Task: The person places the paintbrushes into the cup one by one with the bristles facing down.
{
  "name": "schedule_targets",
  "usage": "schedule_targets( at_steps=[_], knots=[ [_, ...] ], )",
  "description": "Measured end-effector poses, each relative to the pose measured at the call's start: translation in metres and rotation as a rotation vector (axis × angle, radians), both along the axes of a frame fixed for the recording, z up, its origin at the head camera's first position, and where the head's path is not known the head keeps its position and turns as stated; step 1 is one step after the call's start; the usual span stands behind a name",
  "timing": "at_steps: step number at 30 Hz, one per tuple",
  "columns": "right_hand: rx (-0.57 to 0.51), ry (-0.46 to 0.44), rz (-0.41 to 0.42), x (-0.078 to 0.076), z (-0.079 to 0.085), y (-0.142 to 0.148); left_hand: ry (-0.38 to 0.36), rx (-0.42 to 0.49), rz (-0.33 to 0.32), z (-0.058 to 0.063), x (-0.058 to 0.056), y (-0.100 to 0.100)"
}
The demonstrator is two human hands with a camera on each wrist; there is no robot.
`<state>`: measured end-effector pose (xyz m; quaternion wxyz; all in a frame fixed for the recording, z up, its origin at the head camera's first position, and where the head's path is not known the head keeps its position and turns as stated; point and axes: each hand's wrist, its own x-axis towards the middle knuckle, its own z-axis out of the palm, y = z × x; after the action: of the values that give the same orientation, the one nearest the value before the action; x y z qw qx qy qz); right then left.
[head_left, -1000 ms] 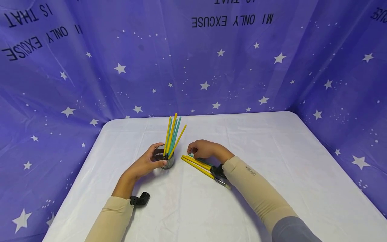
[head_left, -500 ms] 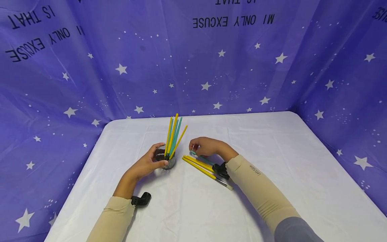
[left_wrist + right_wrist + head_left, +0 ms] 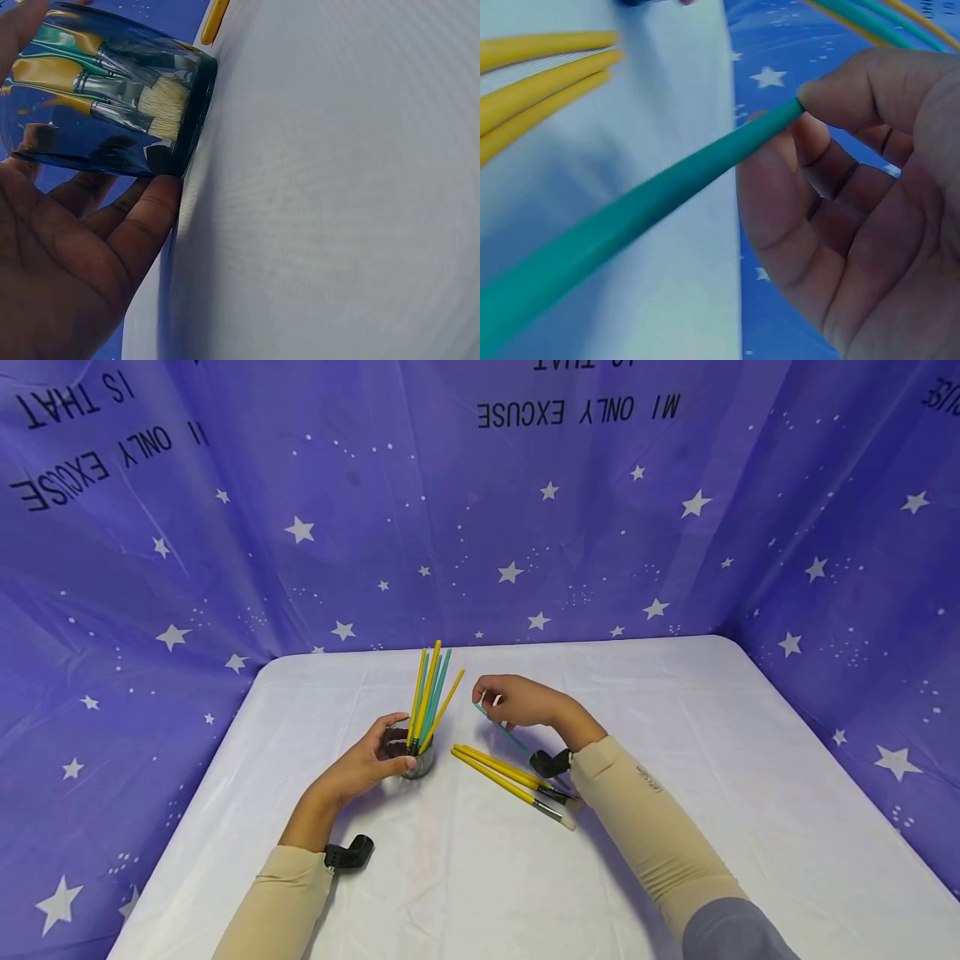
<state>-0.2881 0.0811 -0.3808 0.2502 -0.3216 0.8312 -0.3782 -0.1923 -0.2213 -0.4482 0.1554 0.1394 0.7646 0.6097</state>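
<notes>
My left hand (image 3: 366, 772) is wrapped around a clear glass jar (image 3: 424, 767) that stands on the white table. Yellow and teal paintbrushes (image 3: 424, 702) lean in it, handles up; through the glass in the left wrist view their pale bristles (image 3: 166, 109) point at the base. Thumb and fingers of my right hand (image 3: 523, 700) pinch the handle end of a teal paintbrush (image 3: 660, 184). That brush slants down toward the wrist, over the table right of the jar. Its bristle end is hidden behind the wrist camera in the head view.
Several yellow paintbrushes (image 3: 495, 776) lie side by side on the white tablecloth (image 3: 450, 877), between the jar and my right forearm, with bristles toward the right. A purple star-printed curtain (image 3: 465, 527) hangs behind the table and at both sides.
My right hand has lifted the teal paintbrush up and away from the yellow ones, toward the far side of the table. The left hand and the jar have stayed in place.
</notes>
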Motion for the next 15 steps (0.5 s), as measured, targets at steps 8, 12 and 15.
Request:
schedule_targets(
  at_steps=[8, 12, 15],
  knots=[
    [-0.154, 0.030, -0.035, 0.006, 0.024, 0.004, 0.003, -0.002, -0.005, 0.000, -0.001, 0.000],
    [-0.274, 0.021, -0.060, 0.008, 0.031, 0.005, 0.015, -0.015, -0.003, -0.001, -0.001, 0.000],
    [-0.361, 0.012, -0.083, 0.009, 0.035, 0.004, 0.025, -0.023, -0.005, -0.001, -0.001, 0.000]
  ],
)
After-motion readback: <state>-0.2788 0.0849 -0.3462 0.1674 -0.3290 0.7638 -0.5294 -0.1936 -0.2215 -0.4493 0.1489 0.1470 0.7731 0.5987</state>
